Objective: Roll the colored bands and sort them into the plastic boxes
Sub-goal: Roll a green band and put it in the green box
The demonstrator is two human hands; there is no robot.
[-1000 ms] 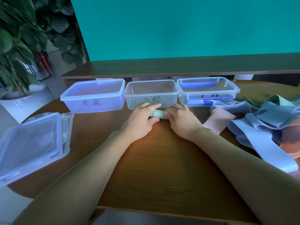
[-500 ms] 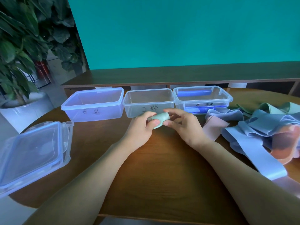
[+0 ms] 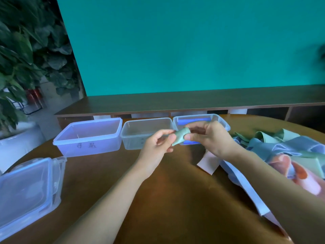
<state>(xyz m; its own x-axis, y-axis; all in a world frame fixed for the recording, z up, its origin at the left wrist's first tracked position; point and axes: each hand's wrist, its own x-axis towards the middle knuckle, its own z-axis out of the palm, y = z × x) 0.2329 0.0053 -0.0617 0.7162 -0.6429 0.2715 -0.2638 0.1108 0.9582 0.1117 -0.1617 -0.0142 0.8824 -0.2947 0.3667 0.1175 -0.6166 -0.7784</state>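
Note:
A rolled pale green band (image 3: 180, 137) is held in the air between both hands, in front of the middle and right boxes. My left hand (image 3: 158, 144) pinches its lower left end; my right hand (image 3: 209, 136) pinches its upper right end. Three open clear plastic boxes stand in a row at the back: the left box (image 3: 89, 136), the middle box (image 3: 139, 132), and the right box (image 3: 218, 120), which holds a blue roll (image 3: 193, 119). A loose heap of blue, green and pink bands (image 3: 288, 155) lies at the right.
Stacked box lids (image 3: 29, 187) lie at the table's left front. A pink band end (image 3: 208, 163) lies flat under my right wrist. A long blue band (image 3: 249, 192) trails toward the front right edge. A potted plant (image 3: 15, 71) stands left of the table, and a low wooden shelf (image 3: 193, 101) runs behind it.
Both hands have lifted the green roll off the table, up and to the right, until it hangs in front of the boxes. The camera has tilted upward.

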